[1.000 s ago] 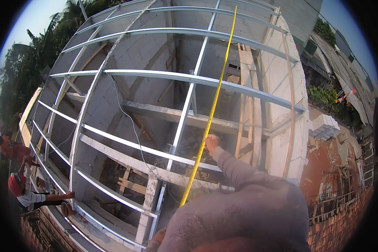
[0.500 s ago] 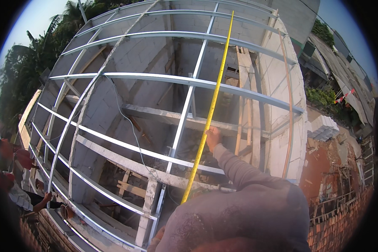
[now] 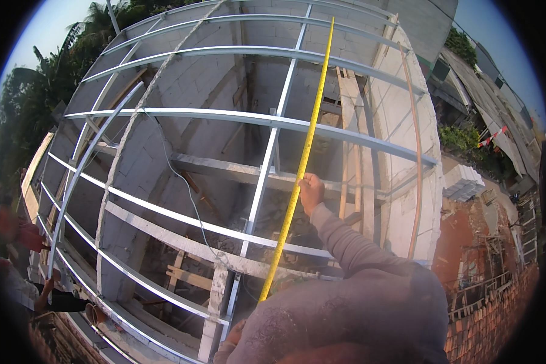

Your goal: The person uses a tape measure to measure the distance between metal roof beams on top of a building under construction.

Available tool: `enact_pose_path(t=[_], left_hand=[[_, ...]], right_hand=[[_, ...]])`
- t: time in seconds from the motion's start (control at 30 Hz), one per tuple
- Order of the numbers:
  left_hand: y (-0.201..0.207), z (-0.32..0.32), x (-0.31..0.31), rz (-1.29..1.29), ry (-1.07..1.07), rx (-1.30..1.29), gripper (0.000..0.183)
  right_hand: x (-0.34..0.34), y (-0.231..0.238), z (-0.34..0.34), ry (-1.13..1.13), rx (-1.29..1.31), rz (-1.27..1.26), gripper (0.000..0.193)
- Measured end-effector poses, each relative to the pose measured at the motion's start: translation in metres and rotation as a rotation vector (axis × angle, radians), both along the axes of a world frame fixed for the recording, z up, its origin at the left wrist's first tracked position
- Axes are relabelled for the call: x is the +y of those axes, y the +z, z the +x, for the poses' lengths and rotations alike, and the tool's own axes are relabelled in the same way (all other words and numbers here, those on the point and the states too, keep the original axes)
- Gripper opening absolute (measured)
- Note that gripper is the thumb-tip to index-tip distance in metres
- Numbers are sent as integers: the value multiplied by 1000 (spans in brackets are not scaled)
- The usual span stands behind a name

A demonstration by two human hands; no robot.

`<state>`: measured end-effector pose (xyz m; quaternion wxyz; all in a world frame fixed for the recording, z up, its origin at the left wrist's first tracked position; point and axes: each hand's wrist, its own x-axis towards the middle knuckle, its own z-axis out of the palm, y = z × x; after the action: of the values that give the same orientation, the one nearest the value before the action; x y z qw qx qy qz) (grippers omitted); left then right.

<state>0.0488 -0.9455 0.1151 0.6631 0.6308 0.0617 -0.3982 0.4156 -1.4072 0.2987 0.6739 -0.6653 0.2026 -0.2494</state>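
A long yellow tape measure (image 3: 317, 103) runs over the steel roof frame, from the far beams down toward my body. Outstretched, my right hand (image 3: 311, 189) pinches the blade's edge about midway along it. My left hand (image 3: 236, 332) shows only in part at the lower edge, beside a lengthwise steel channel (image 3: 264, 176); my sleeve and body hide much of it. Whatever it may hold is out of sight, as is the near end of the tape. Silver cross battens (image 3: 224, 113) pass beneath the blade.
Below the frame are deep rooms with grey block walls (image 3: 194, 103) and a concrete beam (image 3: 249, 168). Wooden planks (image 3: 349, 103) stand at the right. At far left, co-workers are by the edge; one hand (image 3: 54, 276) grips a loose steel channel (image 3: 94, 142).
The co-worker's loose steel channel has shifted left, its upper end now apart from the wall top. My right hand still pinches the tape, nearly in place. Slightly more of my left hand shows.
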Motion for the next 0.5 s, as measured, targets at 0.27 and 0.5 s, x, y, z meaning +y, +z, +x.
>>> enact_pose_path(t=[0.27,0.5], left_hand=[[22,40,-23,61,-59,-259,15],[64,78,-40,132,-66,-207,12]], right_hand=[[3,39,23,16,-75,34,18],[-2,52,43,35,-110,45,19]])
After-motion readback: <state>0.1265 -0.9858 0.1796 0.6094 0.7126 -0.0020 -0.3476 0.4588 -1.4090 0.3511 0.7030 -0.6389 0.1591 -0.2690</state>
